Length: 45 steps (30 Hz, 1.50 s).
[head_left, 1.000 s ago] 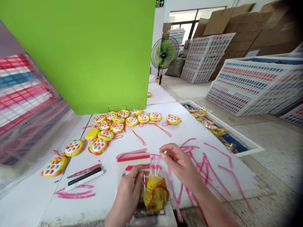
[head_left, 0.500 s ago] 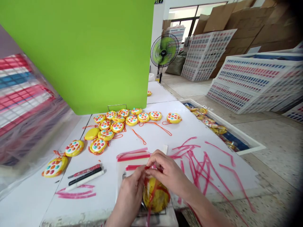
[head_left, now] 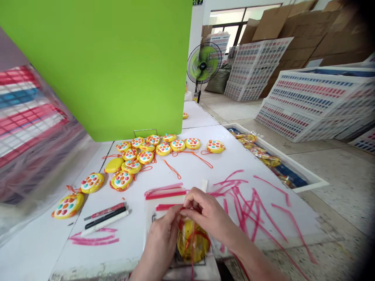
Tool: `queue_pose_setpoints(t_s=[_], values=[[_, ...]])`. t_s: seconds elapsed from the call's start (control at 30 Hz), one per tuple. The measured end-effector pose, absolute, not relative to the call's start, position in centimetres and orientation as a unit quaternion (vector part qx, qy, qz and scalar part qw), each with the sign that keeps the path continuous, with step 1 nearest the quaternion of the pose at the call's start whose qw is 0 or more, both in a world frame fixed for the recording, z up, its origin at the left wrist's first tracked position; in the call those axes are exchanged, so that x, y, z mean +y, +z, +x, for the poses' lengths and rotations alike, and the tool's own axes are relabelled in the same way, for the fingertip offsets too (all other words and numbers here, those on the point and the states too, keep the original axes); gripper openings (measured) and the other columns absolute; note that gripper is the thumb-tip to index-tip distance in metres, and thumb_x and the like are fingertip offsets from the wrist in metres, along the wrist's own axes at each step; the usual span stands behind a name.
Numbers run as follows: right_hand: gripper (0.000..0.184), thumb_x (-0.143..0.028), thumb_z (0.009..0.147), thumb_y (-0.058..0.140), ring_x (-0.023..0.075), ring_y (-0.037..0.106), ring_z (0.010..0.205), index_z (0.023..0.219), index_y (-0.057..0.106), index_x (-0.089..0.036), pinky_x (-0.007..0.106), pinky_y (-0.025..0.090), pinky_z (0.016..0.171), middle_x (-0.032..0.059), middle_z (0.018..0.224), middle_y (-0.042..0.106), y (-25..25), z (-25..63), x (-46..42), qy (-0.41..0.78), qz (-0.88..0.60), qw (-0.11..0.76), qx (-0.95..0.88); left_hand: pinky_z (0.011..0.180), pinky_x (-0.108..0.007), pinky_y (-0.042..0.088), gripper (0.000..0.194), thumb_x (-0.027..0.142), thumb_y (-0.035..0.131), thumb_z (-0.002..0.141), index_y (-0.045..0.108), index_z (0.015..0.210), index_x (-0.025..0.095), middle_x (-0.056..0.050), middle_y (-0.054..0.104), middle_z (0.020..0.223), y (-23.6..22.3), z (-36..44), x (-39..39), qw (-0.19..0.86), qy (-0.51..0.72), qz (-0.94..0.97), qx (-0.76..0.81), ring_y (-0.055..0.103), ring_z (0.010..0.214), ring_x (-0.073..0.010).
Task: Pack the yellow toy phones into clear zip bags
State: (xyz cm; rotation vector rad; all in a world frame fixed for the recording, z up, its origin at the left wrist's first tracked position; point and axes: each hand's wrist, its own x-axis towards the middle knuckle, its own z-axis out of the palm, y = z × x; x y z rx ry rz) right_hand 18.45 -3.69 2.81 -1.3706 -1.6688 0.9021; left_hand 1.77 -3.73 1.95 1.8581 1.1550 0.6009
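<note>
A yellow round toy (head_left: 191,244) with an orange cord sits inside a clear plastic bag near the table's front edge. My left hand (head_left: 160,240) grips the bag's left side, fingers curled. My right hand (head_left: 205,214) pinches the bag's top, where a red strip runs, fingers pressed together. Both hands meet just above the toy. A stack of clear bags with red strips (head_left: 165,194) lies just beyond my hands.
Several yellow toys (head_left: 146,152) with coloured buttons lie mid-table under a green board (head_left: 111,66). Pens (head_left: 105,218) lie at the left. Loose red strips (head_left: 252,199) litter the right. A floor bin (head_left: 304,177) holds bagged toys. Stacked crates (head_left: 307,101) and a fan (head_left: 204,64) stand behind.
My right hand came down from above the bag and closed on its top beside my left hand. A red strip now hangs down over the toy.
</note>
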Motion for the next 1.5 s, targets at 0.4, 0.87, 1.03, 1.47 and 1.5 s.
queue_pose_setpoints(t_s=[0.4, 0.87, 1.03, 1.47, 1.5], values=[[0.016, -0.01, 0.077, 0.061, 0.0091, 0.048, 0.063, 0.074, 0.049, -0.02, 0.02, 0.038, 0.059, -0.0045, 0.073, 0.053, 2.9, 18.57, -3.73, 0.357, -0.532, 0.391, -0.661, 0.062, -0.021, 0.046, 0.035, 0.028, 0.032, 0.094, 0.056, 0.118, 0.021, -0.004, 0.07, 0.084, 1.87, 1.82, -3.63, 0.41, 0.232, 0.75, 0.464, 0.065, 0.07, -0.015], [0.015, -0.01, 0.077, 0.061, 0.0099, 0.051, 0.064, 0.078, 0.051, -0.021, 0.021, 0.04, 0.06, -0.004, 0.073, 0.056, 2.76, 18.66, -3.72, 0.351, -0.535, 0.39, -0.662, 0.063, -0.021, 0.046, 0.034, 0.027, 0.032, 0.094, 0.056, 0.119, 0.022, -0.003, 0.07, 0.085, 1.99, 1.87, -3.7, 0.417, 0.235, 0.746, 0.463, 0.065, 0.071, -0.0147], [0.014, -0.01, 0.077, 0.061, 0.0102, 0.052, 0.066, 0.077, 0.051, -0.021, 0.021, 0.041, 0.06, -0.0036, 0.075, 0.056, 2.69, 18.71, -3.71, 0.347, -0.527, 0.387, -0.672, 0.066, -0.021, 0.047, 0.033, 0.026, 0.033, 0.095, 0.056, 0.119, 0.022, -0.003, 0.071, 0.088, 2.09, 1.85, -3.7, 0.431, 0.246, 0.741, 0.452, 0.066, 0.074, -0.0138], [0.016, -0.01, 0.076, 0.062, 0.0096, 0.05, 0.063, 0.075, 0.05, -0.021, 0.021, 0.04, 0.059, -0.0043, 0.071, 0.055, 2.84, 18.57, -3.68, 0.36, -0.539, 0.389, -0.655, 0.064, -0.022, 0.048, 0.034, 0.028, 0.033, 0.094, 0.056, 0.118, 0.02, -0.005, 0.071, 0.087, 1.89, 1.9, -3.71, 0.408, 0.23, 0.751, 0.466, 0.066, 0.072, -0.0156], [0.016, -0.01, 0.075, 0.061, 0.0096, 0.05, 0.063, 0.075, 0.05, -0.021, 0.021, 0.04, 0.058, -0.0044, 0.071, 0.055, 2.81, 18.56, -3.67, 0.361, -0.54, 0.389, -0.653, 0.064, -0.022, 0.048, 0.034, 0.027, 0.033, 0.094, 0.056, 0.118, 0.02, -0.005, 0.071, 0.087, 1.87, 1.9, -3.68, 0.408, 0.23, 0.751, 0.466, 0.066, 0.072, -0.0157]])
